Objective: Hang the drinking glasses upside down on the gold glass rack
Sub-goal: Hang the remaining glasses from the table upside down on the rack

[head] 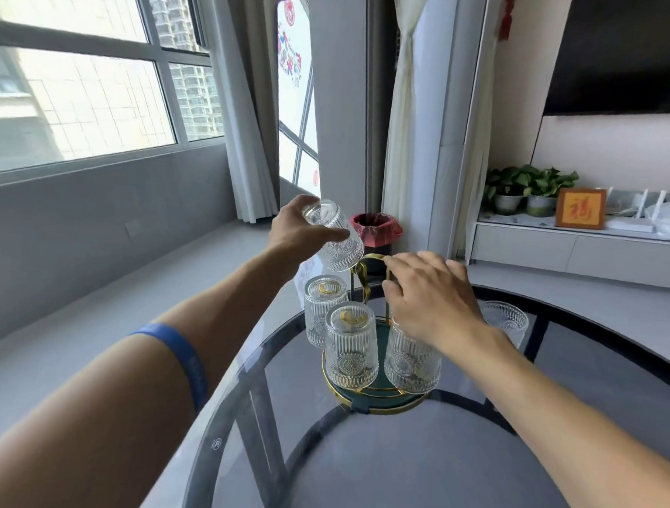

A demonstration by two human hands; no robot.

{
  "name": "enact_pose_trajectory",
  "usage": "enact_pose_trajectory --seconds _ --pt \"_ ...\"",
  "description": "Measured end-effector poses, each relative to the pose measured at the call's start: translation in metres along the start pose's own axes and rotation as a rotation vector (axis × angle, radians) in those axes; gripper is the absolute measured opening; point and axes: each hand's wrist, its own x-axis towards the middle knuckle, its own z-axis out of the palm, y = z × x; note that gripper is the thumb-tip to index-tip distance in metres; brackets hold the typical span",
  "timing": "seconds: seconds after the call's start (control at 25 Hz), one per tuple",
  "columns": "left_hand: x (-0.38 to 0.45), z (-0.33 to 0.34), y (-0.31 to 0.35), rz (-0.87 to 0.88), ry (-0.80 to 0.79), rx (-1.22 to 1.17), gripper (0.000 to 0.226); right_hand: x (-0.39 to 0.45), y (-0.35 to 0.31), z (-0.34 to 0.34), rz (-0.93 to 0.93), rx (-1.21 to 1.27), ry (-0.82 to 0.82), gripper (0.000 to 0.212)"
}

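The gold glass rack [364,266] with a green round base stands on the round glass table [411,461]. Three ribbed clear glasses hang upside down on it: one at the back left [320,312], one at the front [351,349], one at the right [413,365]. My left hand [301,230] holds another ribbed glass [334,238] tilted, mouth down, just above the rack's top loop. My right hand [431,295] rests on the rack's gold handle, fingers curled around it, above the right glass. One more glass [505,319] stands upright on the table behind my right wrist.
A bin with a red liner [376,229] stands on the floor beyond the table. A low white cabinet with potted plants [530,191] and a framed picture [581,208] runs along the right wall. The table's far edge curves just behind the rack.
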Motion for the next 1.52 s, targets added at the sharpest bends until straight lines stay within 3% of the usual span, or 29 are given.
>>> enact_pose_trajectory --seconds 0.2,0.6,0.72,0.84,0.96,1.04,1.12,1.24,1.32,1.44,1.52 --pt "0.024 0.025 -0.007 -0.030 -0.152 0.105 0.083 -0.004 -0.004 0.001 0.009 0.021 0.028 0.042" --pt "0.030 0.068 -0.039 0.049 -0.342 0.593 0.074 -0.009 0.000 0.001 0.008 0.061 0.067 0.037" --pt "0.031 0.063 -0.037 0.031 -0.380 0.627 0.084 -0.008 -0.002 0.003 0.012 0.104 0.070 0.038" --pt "0.023 0.054 -0.027 -0.099 -0.463 0.459 0.089 -0.005 0.004 0.006 0.019 0.131 0.060 0.044" --pt "0.003 0.032 -0.005 -0.097 -0.334 0.262 0.077 -0.004 0.011 0.005 0.022 0.175 -0.021 0.049" --pt "-0.025 0.014 0.006 0.040 -0.100 0.202 0.065 -0.017 0.017 0.006 -0.002 0.260 -0.014 0.050" --pt "-0.069 0.005 0.012 0.234 0.006 0.190 0.056 -0.050 0.028 0.008 0.037 0.363 0.085 0.051" --pt "-0.151 0.011 0.007 0.406 -0.170 0.108 0.048 -0.112 0.048 0.018 0.200 0.466 0.131 0.051" --pt "-0.201 0.028 -0.008 0.471 -0.298 0.223 0.048 -0.152 0.060 0.027 0.309 0.475 0.075 0.052" --pt "-0.241 0.063 -0.037 0.334 -0.489 0.276 0.053 -0.190 0.073 0.036 0.450 0.509 0.016 0.057" --pt "-0.257 0.088 -0.061 0.342 -0.610 0.406 0.060 -0.202 0.080 0.036 0.539 0.569 -0.008 0.065"
